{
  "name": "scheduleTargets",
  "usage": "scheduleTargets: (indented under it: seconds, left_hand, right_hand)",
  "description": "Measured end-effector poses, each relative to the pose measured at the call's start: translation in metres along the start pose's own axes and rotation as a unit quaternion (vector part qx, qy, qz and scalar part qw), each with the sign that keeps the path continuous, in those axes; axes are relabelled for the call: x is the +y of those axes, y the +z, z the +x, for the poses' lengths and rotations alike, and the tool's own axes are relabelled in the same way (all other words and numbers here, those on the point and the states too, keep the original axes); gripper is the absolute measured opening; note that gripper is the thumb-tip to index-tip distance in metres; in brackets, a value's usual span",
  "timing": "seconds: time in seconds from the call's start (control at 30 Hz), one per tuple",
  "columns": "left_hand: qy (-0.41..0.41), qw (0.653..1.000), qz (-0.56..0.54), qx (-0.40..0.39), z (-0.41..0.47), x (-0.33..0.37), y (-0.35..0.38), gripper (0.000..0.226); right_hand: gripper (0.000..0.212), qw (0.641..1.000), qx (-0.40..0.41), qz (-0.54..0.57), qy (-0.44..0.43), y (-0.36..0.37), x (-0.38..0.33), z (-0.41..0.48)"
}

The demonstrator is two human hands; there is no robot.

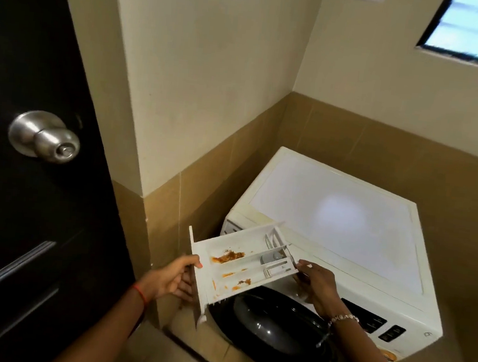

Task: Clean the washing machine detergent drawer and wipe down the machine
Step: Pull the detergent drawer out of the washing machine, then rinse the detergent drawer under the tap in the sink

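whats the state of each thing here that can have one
detergent drawer, out of the machine, held tilted, orange-brown residue inside
left hand, grips the drawer's front end
right hand, holds the drawer's rear end
washing machine door, looks shut

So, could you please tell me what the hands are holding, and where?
Both hold the detergent drawer: the left hand grips its front-panel end, the right hand holds its rear end.

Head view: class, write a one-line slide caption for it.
Left hand and right hand hold the detergent drawer, streaked with orange-brown residue, in front of the washing machine.
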State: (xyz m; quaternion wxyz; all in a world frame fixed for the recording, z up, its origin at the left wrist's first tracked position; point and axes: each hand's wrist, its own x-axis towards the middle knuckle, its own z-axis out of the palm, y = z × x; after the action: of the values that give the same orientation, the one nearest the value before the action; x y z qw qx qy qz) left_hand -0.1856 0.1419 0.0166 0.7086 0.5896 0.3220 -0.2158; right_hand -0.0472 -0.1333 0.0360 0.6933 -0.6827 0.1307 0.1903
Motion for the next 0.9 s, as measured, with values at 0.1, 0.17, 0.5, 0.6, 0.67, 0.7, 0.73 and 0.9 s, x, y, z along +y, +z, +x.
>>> scheduleTargets:
  seconds: [0.1,0.17,0.5,0.6,0.67,0.7,0.73,0.9]
  left_hand:
    - [0.033,0.999,0.003,0.031,0.004,0.019,0.006,0.074]
    - [0.047,0.999,0.017,0.022,0.010,0.034,0.015,0.076]
    - [0.098,0.987,0.093,-0.087,0.039,0.110,0.110,0.067]
    - [0.114,0.979,0.118,-0.121,0.046,0.127,0.153,0.072]
    - [0.120,0.972,0.132,-0.151,0.049,0.137,0.189,0.071]
    - [0.120,0.968,0.143,-0.166,0.050,0.141,0.208,0.070]
    - [0.121,0.963,0.156,-0.182,0.053,0.145,0.228,0.070]
    - [0.120,0.933,0.225,-0.253,0.064,0.154,0.337,0.068]
  right_hand:
    - [0.021,0.999,-0.010,0.029,0.021,-0.013,-0.005,-0.004]
    - [0.025,0.997,-0.001,0.081,0.017,-0.028,-0.010,-0.009]
    - [0.020,0.976,0.075,0.204,-0.026,-0.131,-0.031,-0.040]
    - [0.021,0.968,0.112,0.223,-0.036,-0.167,-0.034,-0.052]
    - [0.022,0.959,0.150,0.235,-0.046,-0.196,-0.033,-0.059]
    - [0.024,0.955,0.170,0.239,-0.051,-0.211,-0.032,-0.063]
    - [0.025,0.950,0.189,0.243,-0.056,-0.227,-0.031,-0.068]
    - [0.020,0.913,0.288,0.278,-0.075,-0.305,-0.020,-0.100]
